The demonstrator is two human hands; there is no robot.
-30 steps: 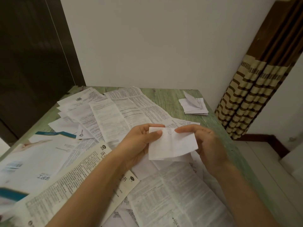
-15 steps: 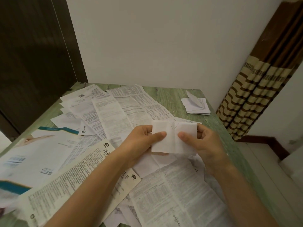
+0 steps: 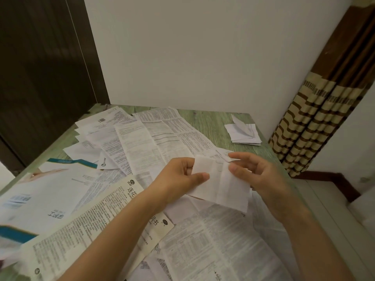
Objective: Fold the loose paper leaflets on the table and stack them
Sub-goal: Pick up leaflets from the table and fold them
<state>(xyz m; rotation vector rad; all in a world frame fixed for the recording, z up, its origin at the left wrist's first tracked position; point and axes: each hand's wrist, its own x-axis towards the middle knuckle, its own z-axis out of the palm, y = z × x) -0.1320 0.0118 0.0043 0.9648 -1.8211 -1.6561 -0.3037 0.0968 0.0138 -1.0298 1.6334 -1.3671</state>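
One white leaflet (image 3: 221, 187), folded to a small creased rectangle with its blank side towards the camera, is held in the air just above the paper-strewn table (image 3: 211, 120), a little right of the middle of the view. The left hand (image 3: 180, 177) pinches its left edge, thumb pressed flat on the front and the other fingers curled behind the sheet. The right hand (image 3: 261, 175) holds the upper right part, thumb tip on the front, forefinger reaching along the top edge, the remaining fingers loosely curled behind. Under and around both forearms lie many loose leaflets (image 3: 142, 145), unfolded and overlapping, most of them long strips of dense small print fanned out towards the far left of the green wood-grain tabletop. A large cream sheet (image 3: 97, 218) with bold Chinese characters runs beneath the left forearm, and a glossy brochure (image 3: 50, 185) with a teal band lies beside it at the left edge. At the far right corner of the table, well apart from the hands, sits a small stack of folded leaflets (image 3: 243, 134), its top piece partly sprung up. A plain pale wall (image 3: 192, 57) stands behind the table, a dark door (image 3: 40, 67) to the left, and a brown-and-cream striped curtain (image 3: 316, 122) to the right
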